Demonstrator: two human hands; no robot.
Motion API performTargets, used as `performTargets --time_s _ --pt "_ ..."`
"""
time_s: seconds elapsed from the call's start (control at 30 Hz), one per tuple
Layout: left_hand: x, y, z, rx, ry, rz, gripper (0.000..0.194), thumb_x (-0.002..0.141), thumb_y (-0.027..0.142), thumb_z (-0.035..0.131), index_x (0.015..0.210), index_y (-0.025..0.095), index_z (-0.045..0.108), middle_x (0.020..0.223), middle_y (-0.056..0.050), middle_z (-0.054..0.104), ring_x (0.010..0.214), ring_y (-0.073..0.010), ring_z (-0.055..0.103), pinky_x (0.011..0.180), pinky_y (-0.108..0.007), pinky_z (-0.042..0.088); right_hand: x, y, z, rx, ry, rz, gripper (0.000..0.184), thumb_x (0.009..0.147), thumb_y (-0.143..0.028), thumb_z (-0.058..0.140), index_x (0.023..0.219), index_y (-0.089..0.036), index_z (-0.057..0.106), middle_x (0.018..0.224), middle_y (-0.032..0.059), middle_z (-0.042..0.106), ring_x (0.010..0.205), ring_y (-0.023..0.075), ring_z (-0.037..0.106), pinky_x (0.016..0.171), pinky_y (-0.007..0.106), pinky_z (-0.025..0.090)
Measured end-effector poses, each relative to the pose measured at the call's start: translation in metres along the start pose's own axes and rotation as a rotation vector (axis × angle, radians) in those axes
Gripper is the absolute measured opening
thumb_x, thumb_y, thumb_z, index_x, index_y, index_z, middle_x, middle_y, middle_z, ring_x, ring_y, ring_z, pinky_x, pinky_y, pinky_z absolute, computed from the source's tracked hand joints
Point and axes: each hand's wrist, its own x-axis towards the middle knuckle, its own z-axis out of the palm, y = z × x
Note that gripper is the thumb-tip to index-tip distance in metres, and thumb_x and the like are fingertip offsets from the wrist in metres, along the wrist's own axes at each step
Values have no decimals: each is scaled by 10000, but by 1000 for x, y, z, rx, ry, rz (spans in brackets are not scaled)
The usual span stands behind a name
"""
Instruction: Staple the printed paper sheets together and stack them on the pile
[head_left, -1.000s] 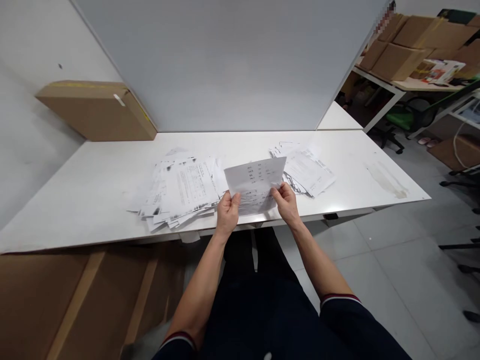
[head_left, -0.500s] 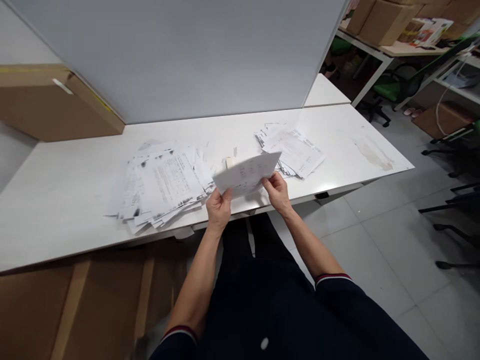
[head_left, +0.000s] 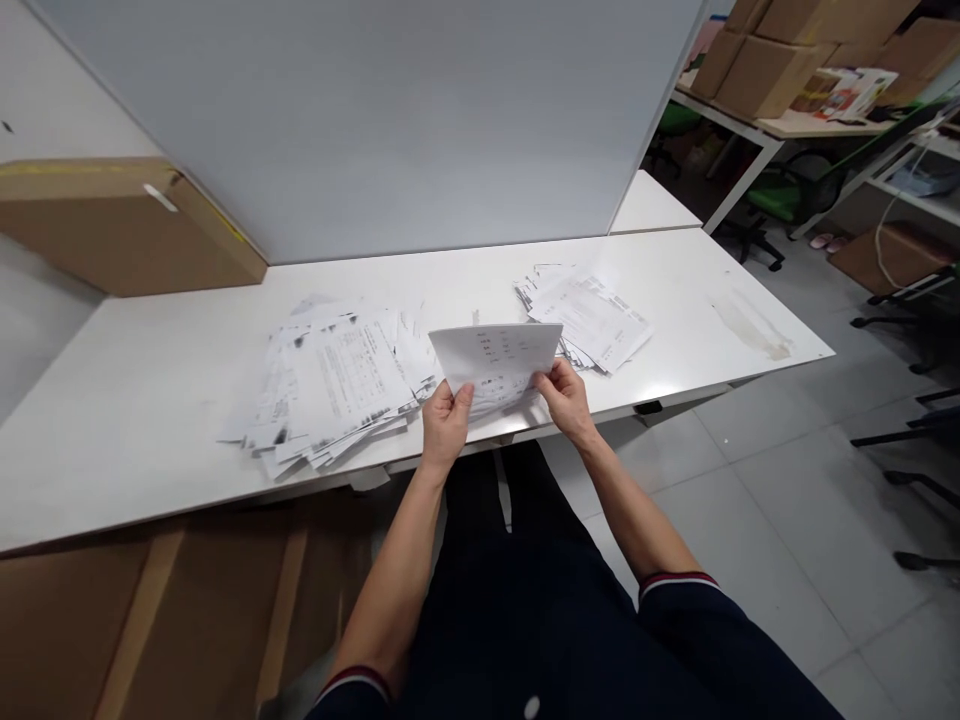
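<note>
Head view, item: sheet (head_left: 496, 362), pinched by my left hand (head_left: 444, 428) and right hand (head_left: 566, 402) above the worktop (head_left: 135, 420) near edge. Risk, as I judge it: thin-edge grips could slip, dropping it into the paper heap (head_left: 337, 385) at 9 o'clock.

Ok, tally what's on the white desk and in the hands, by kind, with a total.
Paper piles: 2
Held sheet, gripped by left hand and right hand: 1
Cardboard box: 1
Total: 4
</note>
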Motion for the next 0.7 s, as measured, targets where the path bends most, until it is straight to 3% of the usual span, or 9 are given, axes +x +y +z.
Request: performTargets --time_s 0.23,0.47,0.6,0.7 --pt "-14 3 4 -257 -159 -282 425 763 431 652 1057 126 633 990 -98 710 889 -203 662 830 -335 515 -28 -21 -16 52 -25 211 267 756 -409 639 923 -213 570 835 13 659 785 161 607 721 284 472" --pt "-27 -1 13 -325 -285 -497 525 674 475 718 1045 113 635 907 -96 726 778 -217 678 736 -352 536 -52 -11 -24 -66 72 357 348 773 -503 581 937 -197 593 825 32 674 759 183 603 658 275 469" --pt "-29 2 9 -312 -293 -583 518 655 485 724 1013 121 639 839 -79 722 700 -197 666 652 -321 525 -54 -6 -27 -130 95 390 318 753 -488 603 868 -191 599 732 7 650 673 168 573 596 263 442" --pt "-27 1 2 -223 -241 -646 449 671 500 692 930 137 643 669 -14 676 550 -139 607 538 -263 487 -53 -6 -30 -94 50 434 293 750 -469 613 822 -186 585 712 3 643 655 161 565 595 262 438"
